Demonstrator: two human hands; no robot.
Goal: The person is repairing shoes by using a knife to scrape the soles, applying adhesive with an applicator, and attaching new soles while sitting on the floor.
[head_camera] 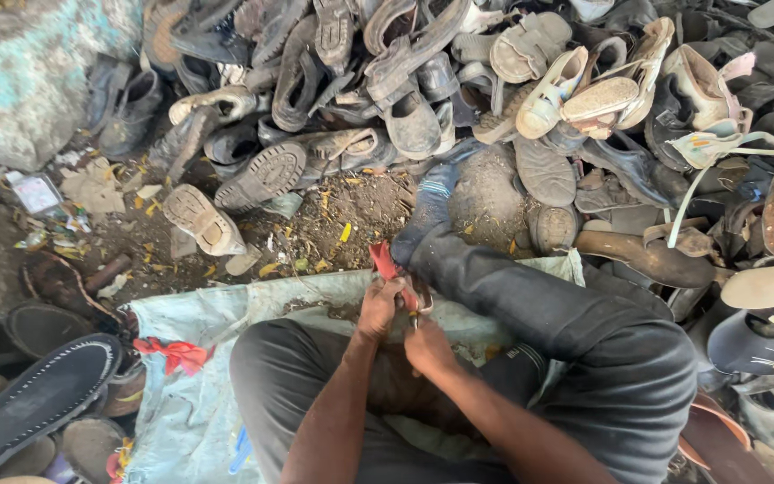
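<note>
You are working on a small red piece [383,261], probably a strap or scrap of shoe material, though it is too small to tell. It is sitting between your knees, over the near edge of the pale sack cloth [226,309] spread on the ground. Your left hand [380,307] is clenching around its lower end, pinning it steady, while your right hand [427,345] is gripping a thin tool [416,315] just beside it; the tool's tip is hidden between your fingers. Holding both close over your lap is keeping the work braced. Your right leg [530,296] is stretching toward the heap of worn shoes [459,81] along the cloth's far edge. A dark sole [33,403] is lying cut off at the left.
</note>
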